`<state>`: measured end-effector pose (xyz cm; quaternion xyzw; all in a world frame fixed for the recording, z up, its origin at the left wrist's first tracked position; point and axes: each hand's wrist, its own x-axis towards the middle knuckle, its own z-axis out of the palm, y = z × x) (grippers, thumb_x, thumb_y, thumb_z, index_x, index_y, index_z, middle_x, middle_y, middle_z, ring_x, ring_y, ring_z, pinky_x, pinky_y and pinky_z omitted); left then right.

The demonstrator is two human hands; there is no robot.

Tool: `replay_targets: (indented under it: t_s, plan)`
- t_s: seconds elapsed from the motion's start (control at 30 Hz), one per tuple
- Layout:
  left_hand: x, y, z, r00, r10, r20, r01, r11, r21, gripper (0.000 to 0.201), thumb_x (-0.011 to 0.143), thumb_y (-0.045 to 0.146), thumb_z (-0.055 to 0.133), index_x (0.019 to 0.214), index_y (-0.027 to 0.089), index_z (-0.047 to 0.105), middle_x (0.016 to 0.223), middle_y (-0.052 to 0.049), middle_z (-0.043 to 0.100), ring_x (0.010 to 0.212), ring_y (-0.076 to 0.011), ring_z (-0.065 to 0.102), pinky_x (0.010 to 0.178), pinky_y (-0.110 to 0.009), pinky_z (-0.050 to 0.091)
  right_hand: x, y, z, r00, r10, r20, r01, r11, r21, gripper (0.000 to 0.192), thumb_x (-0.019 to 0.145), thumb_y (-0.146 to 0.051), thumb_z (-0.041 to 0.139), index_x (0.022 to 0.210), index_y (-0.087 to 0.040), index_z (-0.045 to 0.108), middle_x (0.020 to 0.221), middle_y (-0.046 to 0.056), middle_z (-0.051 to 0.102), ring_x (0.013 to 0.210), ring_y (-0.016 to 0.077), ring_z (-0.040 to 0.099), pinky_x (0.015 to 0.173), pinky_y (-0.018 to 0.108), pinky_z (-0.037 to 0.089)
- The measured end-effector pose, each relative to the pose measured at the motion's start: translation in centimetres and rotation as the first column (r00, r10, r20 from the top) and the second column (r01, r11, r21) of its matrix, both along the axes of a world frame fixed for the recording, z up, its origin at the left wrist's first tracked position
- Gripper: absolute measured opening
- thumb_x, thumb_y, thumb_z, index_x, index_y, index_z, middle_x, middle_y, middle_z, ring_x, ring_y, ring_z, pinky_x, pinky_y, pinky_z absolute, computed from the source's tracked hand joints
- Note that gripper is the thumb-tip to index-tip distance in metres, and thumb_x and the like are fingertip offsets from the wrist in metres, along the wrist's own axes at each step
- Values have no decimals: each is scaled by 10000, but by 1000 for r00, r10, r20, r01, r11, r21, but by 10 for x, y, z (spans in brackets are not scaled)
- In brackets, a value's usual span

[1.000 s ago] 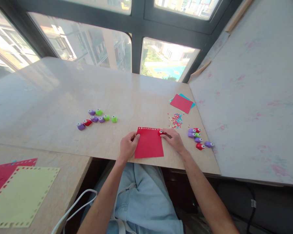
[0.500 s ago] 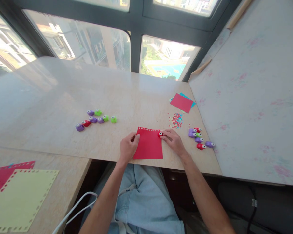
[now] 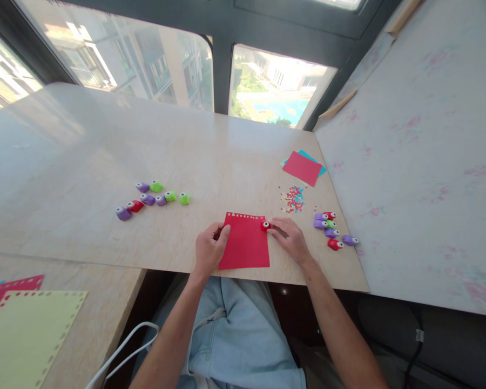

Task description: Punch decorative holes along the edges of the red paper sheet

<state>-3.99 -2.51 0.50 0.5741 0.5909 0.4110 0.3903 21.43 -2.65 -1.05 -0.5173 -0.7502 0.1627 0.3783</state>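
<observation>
A red sheet of paper (image 3: 245, 246) lies at the table's front edge, with a row of punched holes along its far side. My left hand (image 3: 211, 247) pinches the paper's left edge between thumb and fingers. At the upper right edge of the sheet sits a small red craft punch (image 3: 265, 226). The thumb and fingers of my right hand (image 3: 290, 237) are closed on that punch from the right. Beyond the right hand is a scatter of tiny red, blue and pale paper cutouts (image 3: 294, 199).
Several purple, green and red punches (image 3: 147, 199) lie to the left; another group (image 3: 331, 232) sits at right by the wall. A stack of coloured paper (image 3: 302, 168) lies at the back right. A hole-edged yellow sheet (image 3: 32, 340) rests on the lower-left surface beside a white cable (image 3: 125, 346).
The camera view has shifted slightly. Both hands keep their grips, and the punch stays at the upper right edge of the red paper.
</observation>
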Motion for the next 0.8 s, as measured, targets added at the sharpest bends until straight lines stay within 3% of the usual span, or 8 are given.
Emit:
replay_targets:
  t_s: [0.8]
  plan:
    - [-4,0,-1,999,-26,26,29,996,-85,304,888,437,527,914,178,685,755,-24,689,663,-152,604,571,-215,439,-3,2,5,999,-32,6,33,998,-45,213,912,-321,605,1098,-266,695,1052,65,713,991,224,647,899,406,514]
